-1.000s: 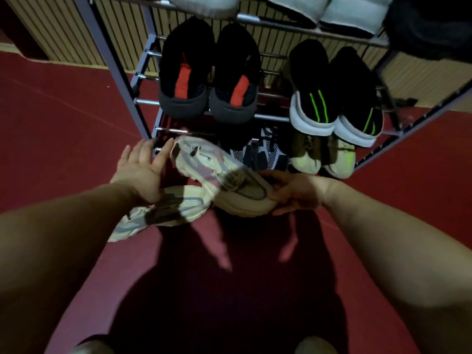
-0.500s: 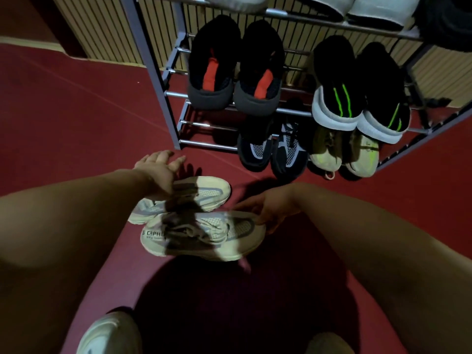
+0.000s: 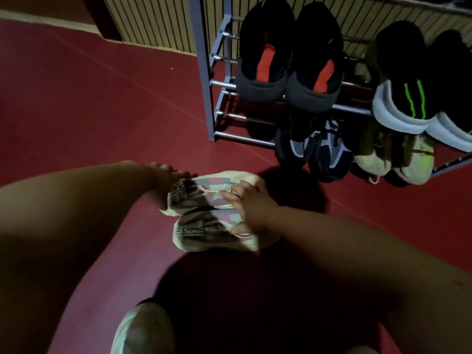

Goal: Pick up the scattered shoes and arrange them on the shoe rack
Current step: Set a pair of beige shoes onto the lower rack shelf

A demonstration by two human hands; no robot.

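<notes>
Head view, dim light: a dark red smooth floor (image 3: 89, 98) fills the left side, with a ribbed beige wall panel (image 3: 158, 21) at the far edge. The left hand (image 3: 166, 172) reaches in from the left, its fingers curled down over the heel end of the far cream sneaker (image 3: 217, 182), a mesh shoe with grey and pink panels, and grips it there. At the near edge the toe of a pale worn shoe (image 3: 140, 328) pokes into the frame. The near cream sneaker (image 3: 201, 233), printed with black lettering on its side, lies right against the far one, both heels to the left. Whether the cream sneakers rest on the floor or hang just above it cannot be told. The right hand (image 3: 251, 204) spans the pair: its fingers lie across the far one's laces, its thumb presses the near one's upper, pinching the two together.

Farther right stands the grey metal shoe rack (image 3: 204, 72) with chrome bars, apart from the held pair. On an upper tier sit black slip-on shoes with orange-red heel strips (image 3: 265, 60). Below them are dark navy and white mesh trainers (image 3: 314, 146), then pale yellow-green shoes (image 3: 393, 159). Above those, at the far right, sit black shoes with neon green stripes and white soles (image 3: 406, 98).
</notes>
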